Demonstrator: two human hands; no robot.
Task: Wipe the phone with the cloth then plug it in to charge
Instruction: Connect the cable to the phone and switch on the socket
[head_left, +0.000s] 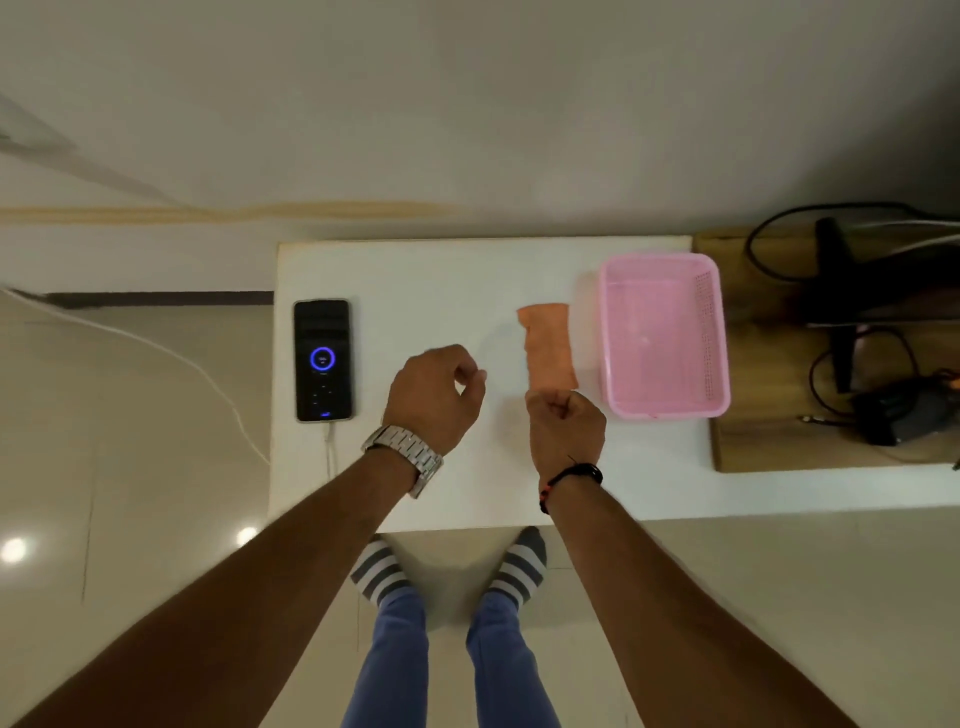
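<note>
On the table (467, 270), phone (322, 359) lies lengthwise, plugged end nearest.

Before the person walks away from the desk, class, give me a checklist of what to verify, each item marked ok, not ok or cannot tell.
1. Cable plugged into the phone: ok.
2. Screen shows a charging ring: ok.
3. Phone wiped clean: cannot tell.
4. Cloth put down beside the pink basket: ok.
5. Left hand and right hand hold nothing: ok.
</note>
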